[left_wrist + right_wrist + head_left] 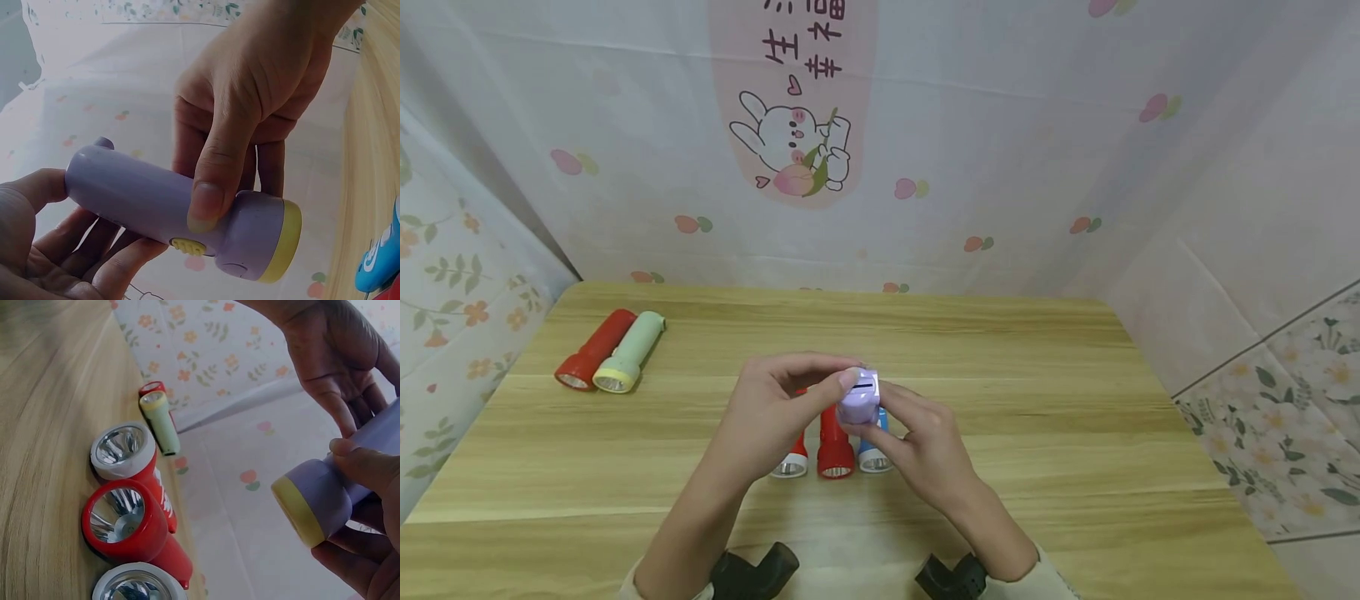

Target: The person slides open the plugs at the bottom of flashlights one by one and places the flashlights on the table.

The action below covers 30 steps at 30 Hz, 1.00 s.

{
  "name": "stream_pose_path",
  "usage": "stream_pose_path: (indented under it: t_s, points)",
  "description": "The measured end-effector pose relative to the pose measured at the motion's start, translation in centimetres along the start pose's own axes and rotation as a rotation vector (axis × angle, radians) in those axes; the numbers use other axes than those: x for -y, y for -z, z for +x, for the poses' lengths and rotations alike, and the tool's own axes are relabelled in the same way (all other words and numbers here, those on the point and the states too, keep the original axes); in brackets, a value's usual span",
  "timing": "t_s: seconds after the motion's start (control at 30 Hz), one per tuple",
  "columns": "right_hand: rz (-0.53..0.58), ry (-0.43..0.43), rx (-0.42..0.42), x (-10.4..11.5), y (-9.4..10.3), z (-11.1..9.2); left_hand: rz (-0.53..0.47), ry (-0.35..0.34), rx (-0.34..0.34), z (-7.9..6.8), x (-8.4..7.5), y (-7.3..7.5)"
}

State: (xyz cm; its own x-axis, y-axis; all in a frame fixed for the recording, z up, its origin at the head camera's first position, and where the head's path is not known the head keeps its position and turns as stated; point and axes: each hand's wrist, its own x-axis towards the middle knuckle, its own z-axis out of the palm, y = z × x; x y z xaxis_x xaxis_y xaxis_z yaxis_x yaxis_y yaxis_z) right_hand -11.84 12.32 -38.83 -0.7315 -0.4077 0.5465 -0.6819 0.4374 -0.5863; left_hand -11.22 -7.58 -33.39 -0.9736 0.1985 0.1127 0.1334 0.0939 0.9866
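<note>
Wood-grain tabletop [1037, 400] before a printed cloth backdrop [1000, 150]. Above the wood, I hold the lilac flashlight [137, 187], right hand [928, 450] clamped about its neck, left hand [767, 408] pinching its tail end. For steadiness, I should support both ends, leaving the yellow switch [189, 246] uncovered.

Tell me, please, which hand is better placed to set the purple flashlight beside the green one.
Left hand, probably: it holds the tail of the purple flashlight and is nearer the green flashlight.
</note>
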Motion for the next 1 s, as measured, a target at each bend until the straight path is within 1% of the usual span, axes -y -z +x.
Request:
stream_pose_path:
  t_s: [0.3, 0.5, 0.73, 1.0]
  points:
    - [-0.013, -0.014, 0.022, 0.19, 0.07, 0.02, -0.008, 0.008, -0.009, 0.07, 0.08, -0.13]
    - [-0.030, 0.007, 0.015, 0.06, -0.06, -0.04, -0.002, 0.030, -0.018, 0.16, 0.12, -0.24]
    - [-0.044, 0.013, 0.016, 0.01, -0.15, -0.14, -0.004, 0.026, -0.028, 0.18, 0.11, -0.32]
    - [-0.081, 0.012, 0.025, 0.20, -0.11, -0.15, 0.007, 0.048, -0.037, 0.15, 0.09, -0.40]
